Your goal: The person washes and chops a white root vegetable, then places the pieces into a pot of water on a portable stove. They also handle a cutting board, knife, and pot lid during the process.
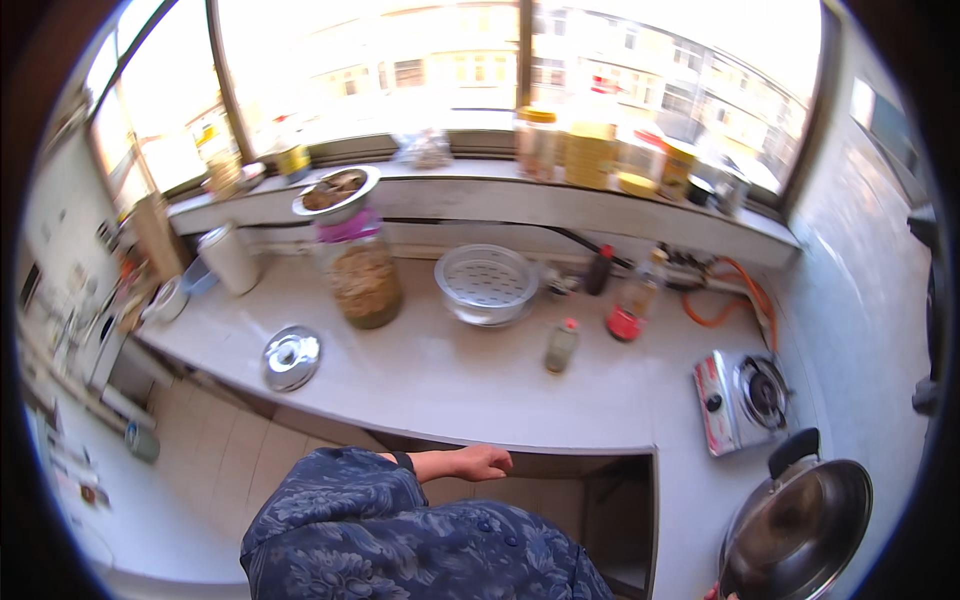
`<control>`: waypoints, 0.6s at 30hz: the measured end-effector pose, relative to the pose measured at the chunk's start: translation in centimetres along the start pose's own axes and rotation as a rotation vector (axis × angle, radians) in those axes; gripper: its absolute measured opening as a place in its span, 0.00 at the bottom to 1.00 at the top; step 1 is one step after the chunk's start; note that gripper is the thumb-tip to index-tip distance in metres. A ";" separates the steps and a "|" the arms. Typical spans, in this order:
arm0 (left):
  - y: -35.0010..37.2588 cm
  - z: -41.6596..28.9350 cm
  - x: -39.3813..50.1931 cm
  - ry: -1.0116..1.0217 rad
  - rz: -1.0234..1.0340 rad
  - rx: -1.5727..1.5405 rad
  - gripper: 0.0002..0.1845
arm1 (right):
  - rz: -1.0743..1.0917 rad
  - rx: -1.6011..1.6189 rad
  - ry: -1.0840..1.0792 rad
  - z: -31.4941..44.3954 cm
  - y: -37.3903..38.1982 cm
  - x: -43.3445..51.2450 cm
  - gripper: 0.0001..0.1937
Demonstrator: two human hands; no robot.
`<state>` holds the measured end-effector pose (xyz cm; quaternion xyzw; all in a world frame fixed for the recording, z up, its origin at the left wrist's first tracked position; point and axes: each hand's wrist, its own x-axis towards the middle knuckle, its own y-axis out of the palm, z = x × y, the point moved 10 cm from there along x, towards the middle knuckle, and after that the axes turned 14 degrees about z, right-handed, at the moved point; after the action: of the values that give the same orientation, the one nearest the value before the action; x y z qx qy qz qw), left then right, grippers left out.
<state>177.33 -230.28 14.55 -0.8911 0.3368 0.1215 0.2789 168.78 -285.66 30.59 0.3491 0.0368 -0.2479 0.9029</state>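
My left hand (482, 462) hangs before my body, just off the front edge of the counter (480, 405). Its fingers curl together and nothing shows in them. At the lower right, fingers of my right hand (715, 592) grip the near side of a stainless-steel wok (799, 525); most of that hand is out of view. The wok is tilted, and its inside looks bare. A black handle (793, 450) sticks up at its far side. Just beyond the wok stands a single-burner gas stove (742, 401) on the counter.
A glass bottle (561, 347), a red-based bottle (628, 319) and a perforated steamer pot (486, 285) stand on the counter. Left are a large filled jar (364, 281) with a bowl (337, 193) on top, and a metal lid (292, 358). An orange hose (754, 289) runs behind the stove.
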 end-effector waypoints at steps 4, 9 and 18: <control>-3.7 1.4 -12.0 -0.028 -0.296 -0.111 0.17 | 0.220 -0.194 0.292 -9.2 10.3 0.2 0.04; -3.2 6.1 -33.0 -0.070 -0.718 -0.360 0.16 | 0.561 -0.505 0.562 -24.1 24.5 -9.0 0.05; 6.3 11.0 -67.5 0.048 -1.361 -0.639 0.29 | 1.373 -0.549 1.141 -50.6 42.8 -45.3 0.06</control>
<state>122.61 -191.89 30.23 -0.9425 -0.3338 -0.0053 0.0128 154.82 -206.64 29.48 0.1376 0.3174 0.5663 0.7480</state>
